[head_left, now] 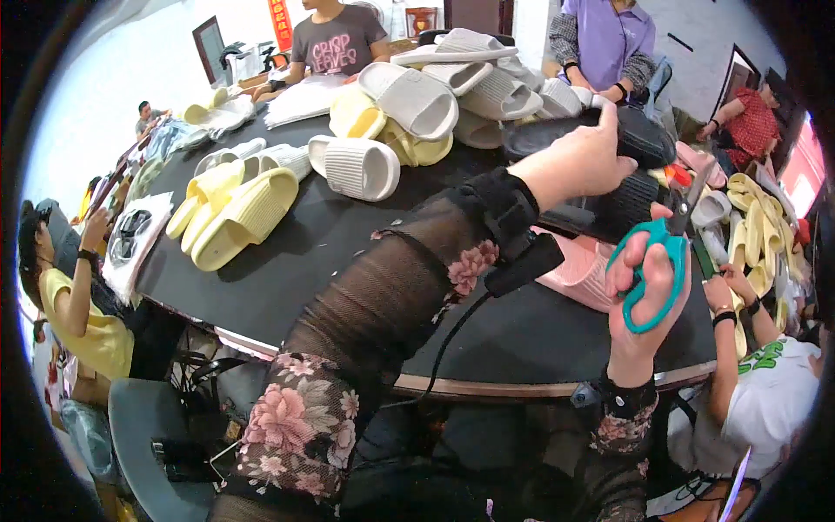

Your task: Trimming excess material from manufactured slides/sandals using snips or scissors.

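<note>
Bare black table [330, 239] leaves room left of the left hand's [574, 165] fingers, which bend over black slippers [535, 139]; I cannot tell whether they grip. Below them, a pink slipper [581, 271] is partly hidden. Rightmost, the right hand's [652, 283] fingers wrap teal-handled scissors [661, 229].

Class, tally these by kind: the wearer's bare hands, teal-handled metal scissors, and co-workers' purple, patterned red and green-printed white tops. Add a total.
Bare left hand, bare right hand: 2
Teal-handled metal scissors: 1
Purple top: 1
Patterned red top: 1
White top with green print: 1
Total: 6
</note>
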A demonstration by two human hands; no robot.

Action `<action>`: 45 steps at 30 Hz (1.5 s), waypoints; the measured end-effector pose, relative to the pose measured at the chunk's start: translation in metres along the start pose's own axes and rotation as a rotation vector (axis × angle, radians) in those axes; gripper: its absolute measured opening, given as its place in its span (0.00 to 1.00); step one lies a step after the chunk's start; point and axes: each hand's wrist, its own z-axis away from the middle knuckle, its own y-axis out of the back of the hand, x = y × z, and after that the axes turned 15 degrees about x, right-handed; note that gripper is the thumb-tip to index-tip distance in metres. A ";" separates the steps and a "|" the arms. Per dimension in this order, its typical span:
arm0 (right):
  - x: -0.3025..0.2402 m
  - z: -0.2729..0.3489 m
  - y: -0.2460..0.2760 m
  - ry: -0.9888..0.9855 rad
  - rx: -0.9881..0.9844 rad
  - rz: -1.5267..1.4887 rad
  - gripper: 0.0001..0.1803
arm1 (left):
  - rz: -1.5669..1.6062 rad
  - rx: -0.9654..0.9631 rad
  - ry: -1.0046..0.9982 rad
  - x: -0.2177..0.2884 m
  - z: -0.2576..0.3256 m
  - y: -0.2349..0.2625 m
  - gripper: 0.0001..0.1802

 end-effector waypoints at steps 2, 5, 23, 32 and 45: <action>0.003 0.001 0.009 -0.010 -0.016 0.030 0.25 | 0.002 0.007 -0.058 -0.008 0.004 -0.003 0.29; 0.012 0.004 0.022 -0.075 -0.016 0.036 0.24 | -0.074 -0.029 -0.038 -0.025 0.030 0.009 0.25; 0.053 0.000 0.004 -0.344 -0.454 0.171 0.21 | -0.585 -0.443 0.020 -0.089 0.119 -0.005 0.49; 0.065 -0.019 0.032 -0.345 -0.320 0.079 0.22 | -0.261 -0.435 -0.125 -0.116 0.085 -0.077 0.21; 0.071 -0.014 0.024 -0.490 -0.213 0.022 0.20 | -0.249 0.026 -0.232 -0.117 0.091 -0.001 0.25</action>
